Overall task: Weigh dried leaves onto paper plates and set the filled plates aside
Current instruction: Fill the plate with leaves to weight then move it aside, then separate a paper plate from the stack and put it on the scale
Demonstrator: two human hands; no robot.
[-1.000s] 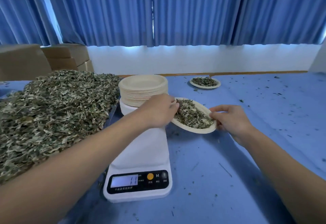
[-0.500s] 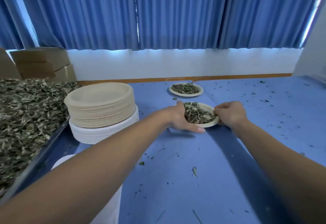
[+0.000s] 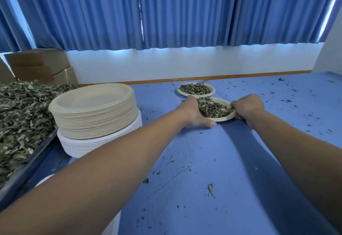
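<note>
Blue cloth covers the table. Our left hand and right hand each grip an edge of a plate of leaves, just before a second plate. An empty stack stands far left.

Bare left hand and right hand; forearms seemingly bare throughout.

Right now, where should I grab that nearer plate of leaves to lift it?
Take the nearer plate by its rim, from left and right together, as the left hand and right hand hold it: shallow and heaped with loose leaves, it likely needs level support.
</note>
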